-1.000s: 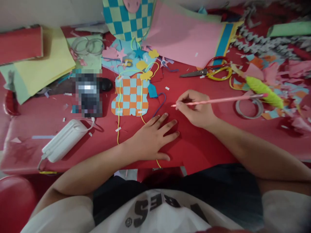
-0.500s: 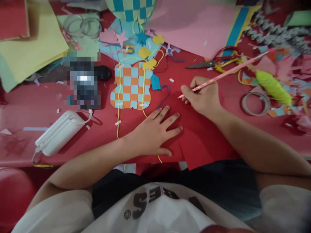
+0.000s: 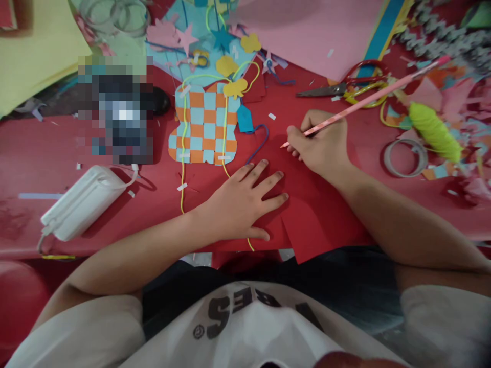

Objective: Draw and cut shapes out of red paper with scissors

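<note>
My left hand (image 3: 245, 202) lies flat with spread fingers on the red paper (image 3: 310, 209), which is hard to tell from the red tabletop. A pink pencil (image 3: 356, 106) is gripped in my right hand (image 3: 324, 140), its tip pointing left, close to the red surface; whether it touches I cannot tell. Beyond my left hand sits a woven orange and light-blue checkered paper piece (image 3: 205, 125) with yellow string taped down its sides. Yellow paper flowers (image 3: 235, 88) are at its top, and a blue paper tag (image 3: 245, 119) with dark blue string lies at its right.
Red-and-yellow-handled scissors (image 3: 345, 88), a tape roll (image 3: 405, 157) and neon yellow yarn (image 3: 435, 132) lie to the right among paper scraps. A white power bank (image 3: 82, 202) with a cable sits left, near a blurred device (image 3: 123, 117). Pink paper (image 3: 307, 36) lies at the back.
The view has shifted slightly, so things on the table appear a little higher. My left hand stays flat, and my right hand still holds the pencil in nearly the same spot.
</note>
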Tool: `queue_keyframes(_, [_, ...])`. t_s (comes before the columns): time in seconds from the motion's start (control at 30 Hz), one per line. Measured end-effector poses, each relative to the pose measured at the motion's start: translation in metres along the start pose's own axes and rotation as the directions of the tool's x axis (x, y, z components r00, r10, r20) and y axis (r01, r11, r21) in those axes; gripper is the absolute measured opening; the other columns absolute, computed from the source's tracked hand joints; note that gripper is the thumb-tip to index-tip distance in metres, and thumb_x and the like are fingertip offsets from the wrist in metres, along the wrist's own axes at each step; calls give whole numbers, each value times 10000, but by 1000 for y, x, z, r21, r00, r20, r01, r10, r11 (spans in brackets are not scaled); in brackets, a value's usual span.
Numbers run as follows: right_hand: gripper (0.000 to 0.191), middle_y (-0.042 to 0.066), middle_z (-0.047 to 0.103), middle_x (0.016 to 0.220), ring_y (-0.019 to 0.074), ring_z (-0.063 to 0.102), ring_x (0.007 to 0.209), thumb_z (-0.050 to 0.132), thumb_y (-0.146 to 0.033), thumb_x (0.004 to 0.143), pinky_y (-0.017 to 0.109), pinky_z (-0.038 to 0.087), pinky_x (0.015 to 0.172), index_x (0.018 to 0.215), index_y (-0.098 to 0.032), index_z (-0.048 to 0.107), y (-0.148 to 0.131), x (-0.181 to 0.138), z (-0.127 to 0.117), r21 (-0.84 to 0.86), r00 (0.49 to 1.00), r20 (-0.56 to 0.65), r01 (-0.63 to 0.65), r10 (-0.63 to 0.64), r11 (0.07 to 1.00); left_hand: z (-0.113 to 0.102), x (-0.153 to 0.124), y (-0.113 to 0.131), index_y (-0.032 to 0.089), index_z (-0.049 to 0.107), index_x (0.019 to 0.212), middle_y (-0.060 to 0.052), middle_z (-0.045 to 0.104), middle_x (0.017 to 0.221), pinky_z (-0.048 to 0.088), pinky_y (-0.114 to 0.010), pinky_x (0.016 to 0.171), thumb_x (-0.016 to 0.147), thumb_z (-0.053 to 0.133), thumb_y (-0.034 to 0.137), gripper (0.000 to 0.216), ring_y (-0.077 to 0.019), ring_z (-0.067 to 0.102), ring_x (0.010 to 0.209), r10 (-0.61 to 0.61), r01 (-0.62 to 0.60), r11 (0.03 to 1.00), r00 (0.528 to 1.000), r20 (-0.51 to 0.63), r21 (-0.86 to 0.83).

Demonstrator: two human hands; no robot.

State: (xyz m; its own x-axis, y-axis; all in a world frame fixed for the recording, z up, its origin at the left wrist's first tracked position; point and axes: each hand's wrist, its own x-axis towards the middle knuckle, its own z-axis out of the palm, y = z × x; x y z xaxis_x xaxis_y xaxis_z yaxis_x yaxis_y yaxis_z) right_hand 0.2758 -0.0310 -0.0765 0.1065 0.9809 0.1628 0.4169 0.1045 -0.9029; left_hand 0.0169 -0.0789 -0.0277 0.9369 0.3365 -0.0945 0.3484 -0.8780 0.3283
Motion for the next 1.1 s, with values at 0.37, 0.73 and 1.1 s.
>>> queue_keyframes(0.37, [462, 22, 712, 635, 248, 748, 610, 912, -592, 937, 412, 625, 488, 770, -304, 592, -11, -2, 1, 48, 997, 40, -63, 61, 997, 1, 0, 0, 254, 608, 1674, -218, 433, 1816, 335, -718, 1351, 881, 881, 770, 985, -590, 355, 1681, 8, -8, 1000, 1000, -29, -1])
queue_keyframes(0.73, [459, 15, 680, 624, 256, 736, 622, 971, -488, 891, 449, 656, 566, 749, -301, 577, -12, 1, -3, 38, 990, 120, -77, 72, 996, 0, 1, 0, 256, 600, 1680, -224, 417, 1824, 342, -731, 1344, 875, 892, 763, 995, -591, 350, 1683, 4, -4, 1000, 1000, -10, -6])
queue_keyframes(1.1, [577, 16, 616, 537, 211, 648, 582, 914, -451, 925, 373, 534, 535, 646, -291, 435, -9, 4, -3, 24, 998, 41, -54, 53, 998, -1, 0, 0, 248, 589, 1694, -229, 402, 1835, 334, -744, 1353, 899, 879, 746, 982, -584, 346, 1693, 4, -4, 1000, 1000, 3, -15])
